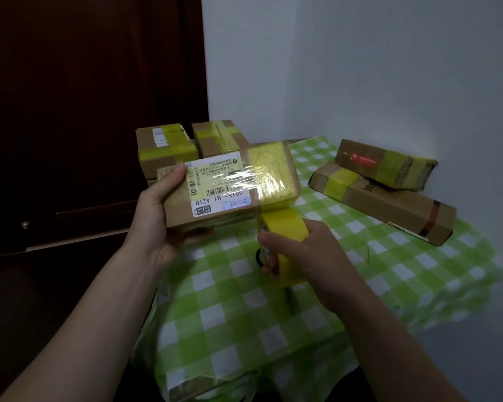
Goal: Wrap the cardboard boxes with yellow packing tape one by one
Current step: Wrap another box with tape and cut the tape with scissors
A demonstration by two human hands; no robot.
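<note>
Left hand (154, 219) grips box (218, 187), right hand (311, 256) tape roll (286, 227), over green-checked tablecloth (244, 329) by white wall (360, 68).

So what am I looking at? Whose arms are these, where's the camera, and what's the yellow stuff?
No machine here: these are a person's bare arms, filmed by one camera worn on the head, looking down. The left hand holds up a labelled cardboard box. The right hand grips a roll of yellow tape, its strip running up to the box's right end. On the green checked tablecloth lie four more boxes banded in yellow: two at the back left, two at the right, one resting on the other.
</note>
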